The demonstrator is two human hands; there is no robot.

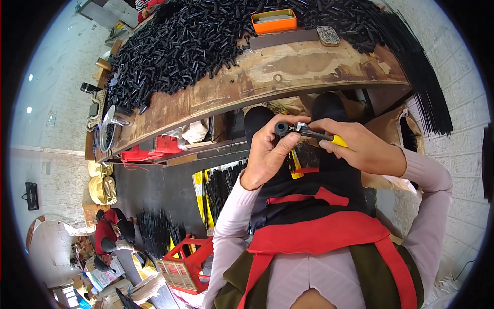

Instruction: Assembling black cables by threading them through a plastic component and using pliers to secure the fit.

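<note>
Over my lap, my left hand (270,152) is closed around a short black tube-shaped part (281,129), its round hollow end facing up. My right hand (360,147) grips a hand tool (315,135) with a silver metal head, a black shaft and a yellow grip end. The tool's head meets the black part between my left thumb and fingers. Its exact kind is hard to make out, since my fingers cover some of it. A red apron (314,234) lies across my waist.
Ahead, a wooden bench (216,95) bears a large heap of black tubular parts (175,51), an orange tin (274,21) and long black rods (422,67) overhanging its right end. A red crate (188,262) and rod bundles (154,232) stand lower left, near another person (110,234).
</note>
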